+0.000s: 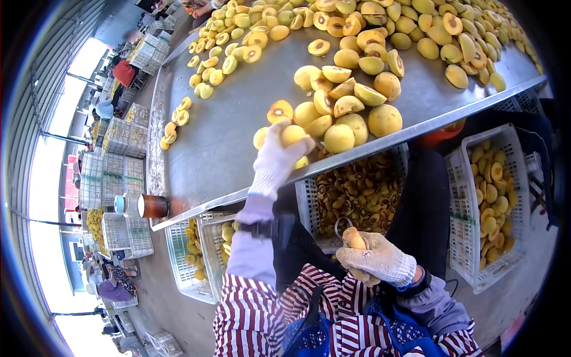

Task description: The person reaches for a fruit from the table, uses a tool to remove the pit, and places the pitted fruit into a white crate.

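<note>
My left hand (278, 153), in a white knit glove, reaches onto the metal table (220, 137) with its fingers round a yellow fruit half (292, 135). More halves lie close by, among them a cut-side-up half (279, 111) with a brown centre. Over my lap, my right hand (375, 260), in a soiled glove, is closed on a tool with a wooden handle (354, 238) and a thin metal loop (341, 226). Below the table edge, a crate (308, 208) holds brownish fruit pieces (357, 193).
Fruit halves (416, 24) are heaped at the table's far side. A jar (153, 206) stands at its left corner. Crates of fruit flank me, one at right (455, 208), others at left (184, 276). People and stacked crates (116, 137) are farther left.
</note>
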